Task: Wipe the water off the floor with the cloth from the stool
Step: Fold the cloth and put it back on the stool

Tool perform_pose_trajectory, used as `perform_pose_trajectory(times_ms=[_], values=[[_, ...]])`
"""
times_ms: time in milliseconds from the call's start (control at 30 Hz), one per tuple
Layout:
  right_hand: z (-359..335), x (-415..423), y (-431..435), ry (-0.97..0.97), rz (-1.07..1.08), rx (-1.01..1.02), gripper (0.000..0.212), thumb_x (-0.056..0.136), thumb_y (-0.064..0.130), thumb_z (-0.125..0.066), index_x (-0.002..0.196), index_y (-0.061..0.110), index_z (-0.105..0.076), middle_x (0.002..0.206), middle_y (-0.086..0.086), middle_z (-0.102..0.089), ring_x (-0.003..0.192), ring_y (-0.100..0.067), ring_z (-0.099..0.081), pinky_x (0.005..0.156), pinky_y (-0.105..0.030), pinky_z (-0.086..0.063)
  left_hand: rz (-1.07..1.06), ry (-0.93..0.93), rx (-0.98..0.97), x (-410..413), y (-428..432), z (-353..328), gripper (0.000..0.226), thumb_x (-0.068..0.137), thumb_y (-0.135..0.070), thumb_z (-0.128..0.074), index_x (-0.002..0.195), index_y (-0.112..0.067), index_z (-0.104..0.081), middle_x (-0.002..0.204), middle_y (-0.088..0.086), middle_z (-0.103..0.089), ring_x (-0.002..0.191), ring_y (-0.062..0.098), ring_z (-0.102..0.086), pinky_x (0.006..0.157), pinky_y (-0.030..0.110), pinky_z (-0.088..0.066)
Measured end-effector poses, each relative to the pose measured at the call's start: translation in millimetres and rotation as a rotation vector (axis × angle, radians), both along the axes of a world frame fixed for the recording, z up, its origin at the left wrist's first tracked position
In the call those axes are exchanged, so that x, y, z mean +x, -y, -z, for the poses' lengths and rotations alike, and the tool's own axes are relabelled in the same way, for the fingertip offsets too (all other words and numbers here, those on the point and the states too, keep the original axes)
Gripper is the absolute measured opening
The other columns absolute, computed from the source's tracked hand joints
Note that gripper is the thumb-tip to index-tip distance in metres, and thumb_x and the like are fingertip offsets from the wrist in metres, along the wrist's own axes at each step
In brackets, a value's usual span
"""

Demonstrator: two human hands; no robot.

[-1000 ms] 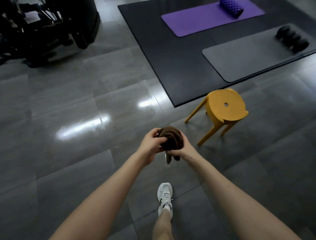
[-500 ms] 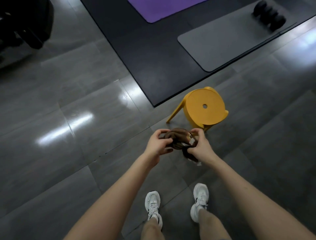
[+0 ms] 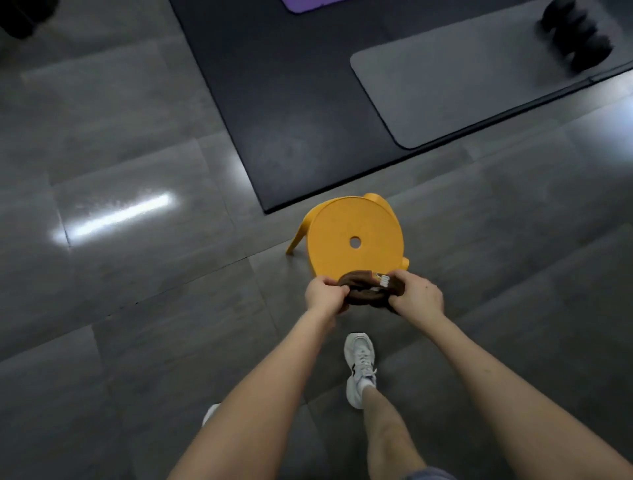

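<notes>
Fingers (image 3: 334, 291) of both hands pinch a twisted dark-brown cloth (image 3: 366, 291) with a white tag (image 3: 384, 281)

The near rim of the yellow stool (image 3: 352, 236) is hidden behind the brown cloth (image 3: 367, 290), whose ends vanish inside the left hand (image 3: 323, 294) and right hand (image 3: 416, 296). A small white tag (image 3: 384, 281) on it is too blurred to read. At the top edge a purple mat (image 3: 308, 4) is cut off, the black objects (image 3: 579, 34) upper right are smeared, and one white shoe (image 3: 209, 413) is mostly behind the left forearm.
</notes>
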State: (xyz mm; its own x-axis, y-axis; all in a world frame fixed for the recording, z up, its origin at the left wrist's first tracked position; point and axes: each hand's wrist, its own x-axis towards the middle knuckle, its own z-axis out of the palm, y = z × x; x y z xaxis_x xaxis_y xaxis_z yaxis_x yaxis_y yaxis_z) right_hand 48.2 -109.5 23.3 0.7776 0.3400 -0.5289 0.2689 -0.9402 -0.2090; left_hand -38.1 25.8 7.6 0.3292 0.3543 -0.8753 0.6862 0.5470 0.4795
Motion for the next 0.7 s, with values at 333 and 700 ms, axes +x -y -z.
perform_pose_trajectory(times_ms=[333,700], values=[[113,117,5,-0.128,-0.35,0.058,0.038,0.076,0.02,-0.062,0.113,0.028,-0.061,0.105,-0.003,-0.07,0.105,-0.03,-0.061,0.085,-0.036,-0.042,-0.281,-0.068,-0.108,68,35,93,0.011,0.088,-0.013,-0.056,0.095,-0.012,-0.048,0.081,0.008,-0.054,0.069,0.022,-0.053,0.051,0.026,-0.048],[178,93,21,0.332,-0.917,0.269,0.043,0.083,0.024,-0.056,0.126,0.019,-0.06,0.13,-0.014,-0.06,0.119,-0.036,-0.056,0.103,-0.054,-0.038,-0.115,-0.059,0.087,56,47,123,0.056,0.089,-0.014,-0.047,0.139,-0.034,-0.032,0.094,0.009,-0.058,0.069,0.02,-0.049,0.06,0.032,-0.043]])
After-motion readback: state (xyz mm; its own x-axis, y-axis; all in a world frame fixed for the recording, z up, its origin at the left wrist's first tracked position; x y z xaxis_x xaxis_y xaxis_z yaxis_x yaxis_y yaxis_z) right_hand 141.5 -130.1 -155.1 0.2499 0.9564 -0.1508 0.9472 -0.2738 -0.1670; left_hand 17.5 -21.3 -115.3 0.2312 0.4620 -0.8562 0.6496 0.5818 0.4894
